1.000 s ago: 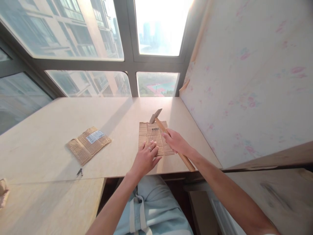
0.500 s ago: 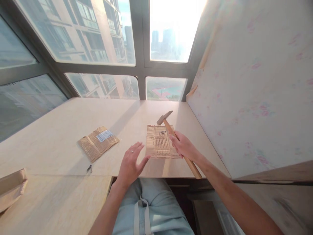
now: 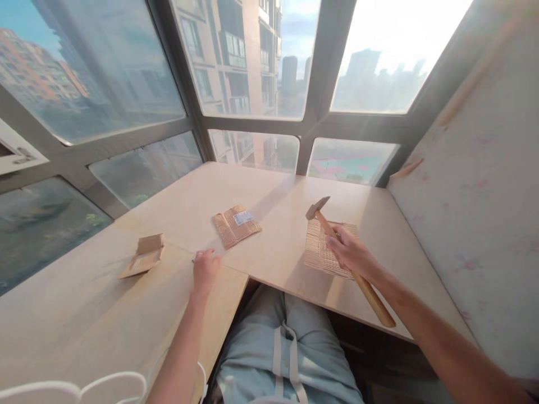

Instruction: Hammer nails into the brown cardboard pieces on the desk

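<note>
My right hand (image 3: 347, 247) is closed round the wooden handle of a hammer (image 3: 374, 300), its metal head up and to the left. Under it lies a corrugated cardboard piece (image 3: 315, 252) with rows of holes; the hand and handle hide its middle, where the upright nails stood. On the left, my left hand (image 3: 206, 269) rests low on the tabletop with fingers curled together, where loose nails lay. A small dark nail end (image 3: 193, 260) sticks out beside its fingertips; the rest is hidden.
A flat brown package (image 3: 229, 230) with a white label lies between my hands. An opened cardboard box (image 3: 145, 255) is further left. The tabletop (image 3: 282, 264) has a front edge before my lap; windows and a papered wall border it. White curved objects (image 3: 113, 387) are bottom left.
The view has turned left. My left hand has gone from beside the corrugated cardboard to the loose nails, its spread fingers now closed. My right hand still holds the hammer over the cardboard.
</note>
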`<state>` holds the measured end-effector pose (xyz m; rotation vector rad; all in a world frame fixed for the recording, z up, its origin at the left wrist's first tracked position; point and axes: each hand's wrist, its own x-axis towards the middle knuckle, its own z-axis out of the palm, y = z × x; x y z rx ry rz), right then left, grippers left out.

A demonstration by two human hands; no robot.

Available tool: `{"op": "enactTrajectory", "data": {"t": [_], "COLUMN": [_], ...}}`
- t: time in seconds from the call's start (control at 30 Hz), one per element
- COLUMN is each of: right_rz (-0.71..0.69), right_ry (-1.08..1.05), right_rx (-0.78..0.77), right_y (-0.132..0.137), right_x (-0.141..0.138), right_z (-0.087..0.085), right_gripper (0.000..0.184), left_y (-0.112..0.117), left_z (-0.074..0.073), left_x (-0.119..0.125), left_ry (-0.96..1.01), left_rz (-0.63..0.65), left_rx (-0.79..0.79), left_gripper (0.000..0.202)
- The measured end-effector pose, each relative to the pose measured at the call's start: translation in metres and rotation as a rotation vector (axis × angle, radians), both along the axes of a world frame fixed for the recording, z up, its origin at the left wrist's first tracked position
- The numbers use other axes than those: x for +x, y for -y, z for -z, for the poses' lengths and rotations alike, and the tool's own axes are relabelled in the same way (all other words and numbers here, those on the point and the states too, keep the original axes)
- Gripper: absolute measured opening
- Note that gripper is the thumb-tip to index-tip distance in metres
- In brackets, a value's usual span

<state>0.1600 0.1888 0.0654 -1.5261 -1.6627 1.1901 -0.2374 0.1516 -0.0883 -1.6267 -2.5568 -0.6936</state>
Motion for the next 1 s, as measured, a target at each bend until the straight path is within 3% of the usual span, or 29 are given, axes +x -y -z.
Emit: {"op": "enactTrajectory", "data": {"t": [0.2, 0.3, 0.4, 0.53, 0.73, 1.0], "right_rz": [-0.078, -0.106, -0.108, -0.095, -0.084, -0.079], "right_ry": [-0.090, -0.091, -0.073, -0.077, -0.153, -0.148], "right_rx": [0.008, -0.002, 0.007, 0.007, 0.017, -0.017], "right_y": [0.010, 0.015, 0.019, 0.020, 0.021, 0.028], "right_x": [0.004, 0.009, 0.009, 0.004, -0.002, 0.002], "right_z": [0.001, 0.003, 0.006, 0.008, 0.007, 0.008], "right_gripper": [0.022, 0.030, 0.033, 0.035, 0.039, 0.045], "left_y": [0.029, 0.058, 0.087, 0.108, 0.098, 0.057], "left_z": [-0.002, 0.010, 0.024, 0.030, 0.018, 0.019], "left_x": [-0.044, -0.062, -0.070, -0.068, -0.058, -0.059], "left_ry": [-0.079, -0.089, -0.070, -0.081, -0.122, -0.022], "left_rz": [-0.213, -0.024, 0.166, 0.078, 0.044, 0.040], "left_rx": [0.030, -0.042, 0.000, 0.083, 0.068, 0.099], "left_gripper": [0.045, 0.044, 0.037, 0.038, 0.038, 0.037]}}
